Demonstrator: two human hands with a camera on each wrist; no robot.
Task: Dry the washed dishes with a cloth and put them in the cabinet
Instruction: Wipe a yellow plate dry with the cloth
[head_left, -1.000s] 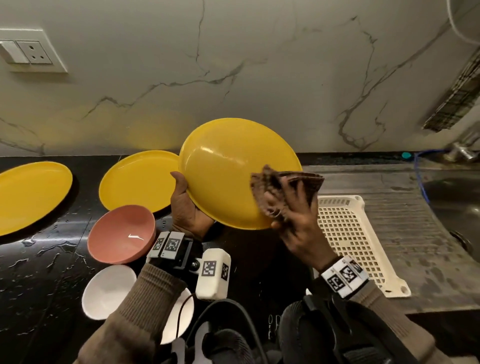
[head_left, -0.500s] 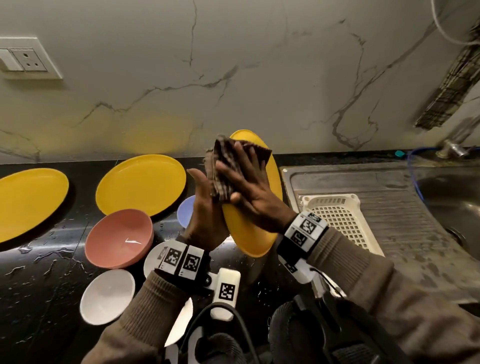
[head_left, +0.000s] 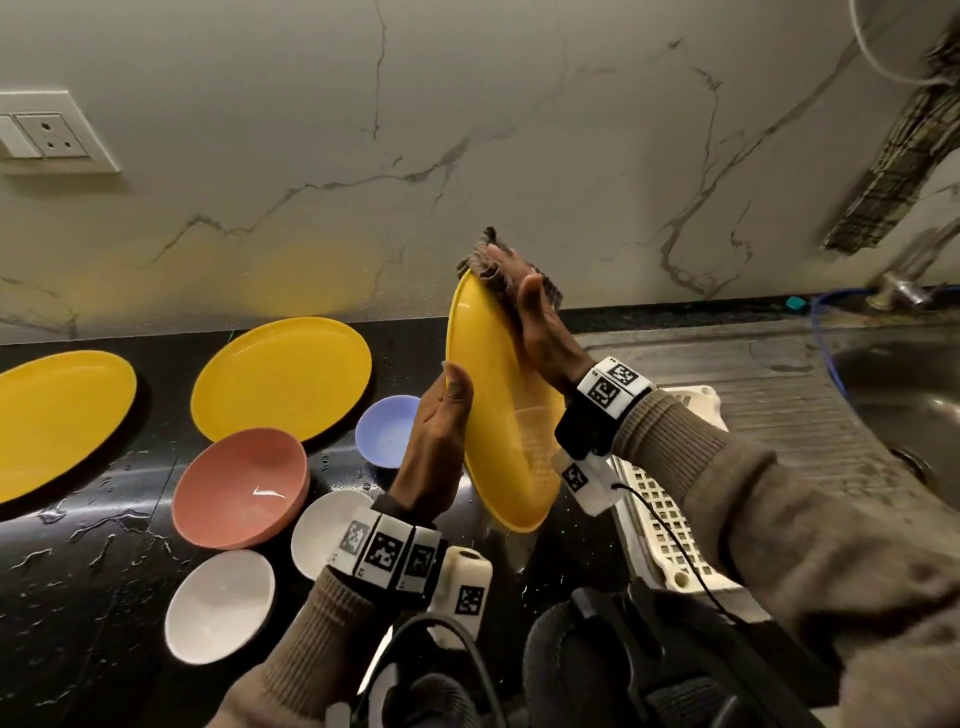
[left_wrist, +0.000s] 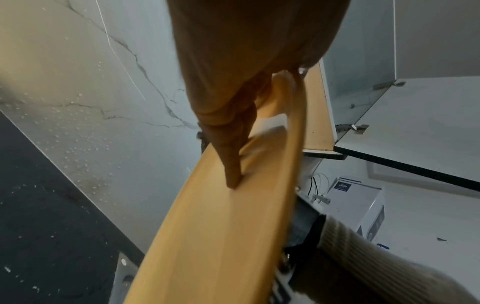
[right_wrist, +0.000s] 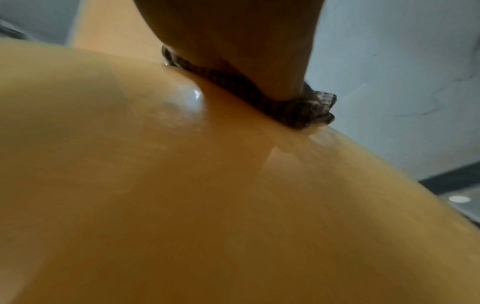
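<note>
I hold a yellow plate (head_left: 498, 415) up on its edge above the black counter. My left hand (head_left: 444, 415) grips its left rim, thumb on the near face. In the left wrist view the fingers (left_wrist: 233, 164) lie along the far face of the plate (left_wrist: 221, 236). My right hand (head_left: 519, 283) presses a brown checked cloth (head_left: 485, 267) flat against the plate's top rim with straight fingers. From the right wrist, the cloth (right_wrist: 298, 111) is squeezed between my hand and the wet plate (right_wrist: 182, 195).
Two more yellow plates (head_left: 280, 379) (head_left: 52, 415), a pink bowl (head_left: 241, 486), a blue bowl (head_left: 387, 434) and two white bowls (head_left: 221, 605) (head_left: 327, 530) lie on the wet counter. A white perforated tray (head_left: 670, 519) and the sink (head_left: 909, 405) are right. A cabinet (left_wrist: 363, 51) stands open overhead.
The plate has turned from facing me to edge-on. My right hand has slid the cloth up its face to the top rim. My left hand's grip has shifted along the rim.
</note>
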